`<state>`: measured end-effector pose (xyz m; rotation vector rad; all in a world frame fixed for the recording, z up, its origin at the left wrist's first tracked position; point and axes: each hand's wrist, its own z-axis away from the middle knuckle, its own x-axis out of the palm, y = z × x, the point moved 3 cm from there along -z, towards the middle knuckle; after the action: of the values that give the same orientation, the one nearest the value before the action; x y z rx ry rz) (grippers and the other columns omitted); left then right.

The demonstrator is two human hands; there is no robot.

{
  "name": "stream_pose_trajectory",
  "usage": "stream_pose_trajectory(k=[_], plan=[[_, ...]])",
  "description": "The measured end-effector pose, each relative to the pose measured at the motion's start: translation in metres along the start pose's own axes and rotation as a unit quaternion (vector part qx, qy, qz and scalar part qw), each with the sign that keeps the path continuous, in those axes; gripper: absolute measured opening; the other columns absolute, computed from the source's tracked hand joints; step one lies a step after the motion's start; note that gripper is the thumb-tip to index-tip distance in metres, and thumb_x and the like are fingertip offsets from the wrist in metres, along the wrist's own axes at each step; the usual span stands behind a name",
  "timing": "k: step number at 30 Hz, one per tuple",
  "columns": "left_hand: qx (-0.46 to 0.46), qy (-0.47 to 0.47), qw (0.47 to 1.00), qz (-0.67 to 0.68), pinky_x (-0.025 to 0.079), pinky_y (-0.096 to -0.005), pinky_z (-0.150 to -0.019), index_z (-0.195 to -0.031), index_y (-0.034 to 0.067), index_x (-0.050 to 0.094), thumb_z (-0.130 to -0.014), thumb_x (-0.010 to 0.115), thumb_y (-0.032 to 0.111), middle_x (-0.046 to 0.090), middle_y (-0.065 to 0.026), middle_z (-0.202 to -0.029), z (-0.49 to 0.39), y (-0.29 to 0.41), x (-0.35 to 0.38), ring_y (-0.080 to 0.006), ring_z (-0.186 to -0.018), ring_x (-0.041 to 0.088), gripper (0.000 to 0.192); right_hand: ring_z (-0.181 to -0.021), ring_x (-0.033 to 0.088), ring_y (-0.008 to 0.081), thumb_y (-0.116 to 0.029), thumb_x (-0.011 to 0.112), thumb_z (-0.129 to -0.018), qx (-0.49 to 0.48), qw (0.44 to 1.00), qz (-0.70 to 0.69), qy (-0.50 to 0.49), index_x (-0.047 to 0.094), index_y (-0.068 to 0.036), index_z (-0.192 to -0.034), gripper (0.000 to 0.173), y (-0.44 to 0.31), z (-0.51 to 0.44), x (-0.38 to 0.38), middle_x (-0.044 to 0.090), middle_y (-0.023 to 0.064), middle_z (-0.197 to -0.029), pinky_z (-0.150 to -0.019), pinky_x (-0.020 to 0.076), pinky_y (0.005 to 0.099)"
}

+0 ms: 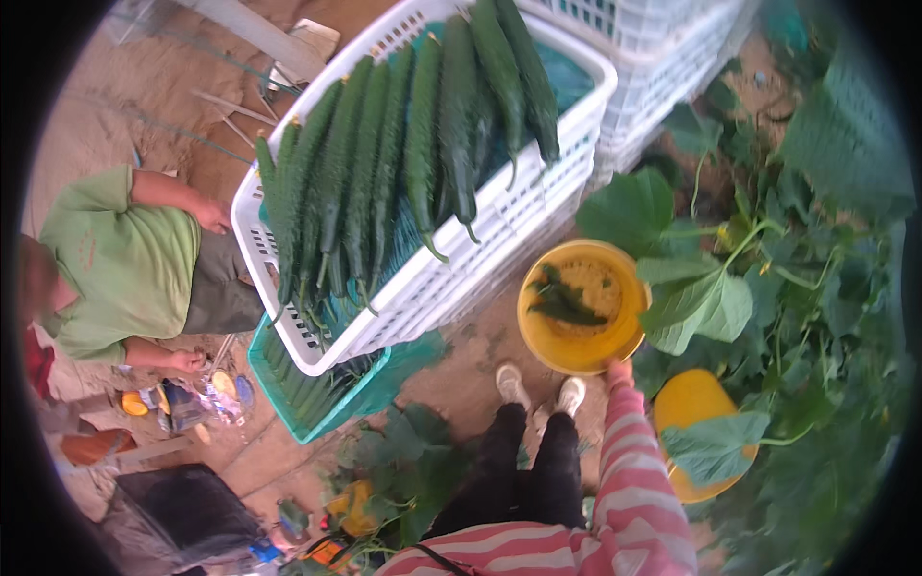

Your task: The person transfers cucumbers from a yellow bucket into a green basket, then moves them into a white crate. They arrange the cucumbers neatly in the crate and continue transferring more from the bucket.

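Observation:
My right hand [618,371] grips the rim of a yellow plastic bucket [529,327] just beyond my feet. A small dark green cucumber and leafy scraps [569,302] lie inside, on a sandy-looking bottom. My left hand is out of view. Ahead of me, a white plastic crate [432,284] tops a stack. Long green cucumbers [425,129] lie side by side in it over a teal mesh liner, several with their ends over the rim.
Another person in a green shirt [130,252] is at the left. A teal crate of cucumbers [288,410] stands below the stack. More white crates [663,65] rise behind. Leafy vines [792,288] crowd the right, beside a second yellow bucket [688,403]. A black box [187,507] lies lower left.

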<state>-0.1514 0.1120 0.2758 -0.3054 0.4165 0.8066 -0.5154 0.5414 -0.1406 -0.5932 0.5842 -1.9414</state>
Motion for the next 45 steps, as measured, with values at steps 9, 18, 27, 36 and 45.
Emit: stream_pose_trajectory(k=[9,18,27,36,45], plan=[[-0.013,-0.031,0.998,-0.052,0.047,-0.047,-0.092,-0.134,0.014,0.039,-0.084,0.061,0.04,0.054,-0.0249,-0.124,0.014,-0.019,-0.037,-0.0421,-0.112,0.055,0.06,-0.08,0.068,0.027,-0.023,0.068,-0.075,0.003,0.941,0.25,0.229,0.064,0.002,-0.102,0.037,-0.05,0.001,0.007,0.069,0.0127,-0.091,-0.07,0.0539,0.0379],[0.006,-0.021,1.0,-0.021,0.047,-0.0479,-0.091,-0.131,0.014,0.042,-0.083,0.061,0.04,0.055,-0.0251,-0.123,0.009,-0.023,-0.002,-0.0425,-0.111,0.055,0.058,-0.093,0.062,0.0229,-0.016,0.066,-0.079,0.0,0.992,0.12,0.049,0.05,-0.003,-0.125,0.05,-0.03,-0.021,0.003,0.063,0.0117,-0.109,-0.079,0.0517,0.037],[-0.015,-0.033,0.999,-0.007,0.047,-0.0488,-0.09,-0.128,0.013,0.044,-0.083,0.061,0.04,0.056,-0.0253,-0.121,0.001,-0.042,0.025,-0.0429,-0.11,0.056,0.055,-0.101,0.065,0.0281,0.006,0.055,-0.078,0.08,0.982,0.17,0.006,0.04,-0.012,-0.139,0.065,-0.053,-0.004,-0.031,0.062,0.011,-0.119,-0.08,0.057,0.04],[-0.038,-0.04,0.998,0.009,0.047,-0.0497,-0.089,-0.126,0.013,0.046,-0.082,0.06,0.04,0.057,-0.0255,-0.12,0.006,-0.03,0.043,-0.0432,-0.109,0.056,0.053,-0.1,0.064,0.0338,-0.026,0.072,-0.069,-0.046,0.889,0.401,0.217,0.054,-0.009,-0.126,0.062,-0.081,-0.014,-0.015,0.067,0.0175,-0.109,-0.089,0.0491,0.0382],[-0.037,-0.043,0.998,0.038,0.047,-0.0506,-0.087,-0.123,0.013,0.049,-0.082,0.06,0.04,0.058,-0.0256,-0.118,0.012,-0.026,0.073,-0.0436,-0.108,0.057,0.05,-0.117,0.055,0.0359,-0.03,0.075,-0.071,-0.035,0.901,0.388,0.192,0.037,-0.006,-0.142,0.084,-0.096,0.006,-0.011,0.056,0.0214,-0.13,-0.098,0.0431,0.0375]])
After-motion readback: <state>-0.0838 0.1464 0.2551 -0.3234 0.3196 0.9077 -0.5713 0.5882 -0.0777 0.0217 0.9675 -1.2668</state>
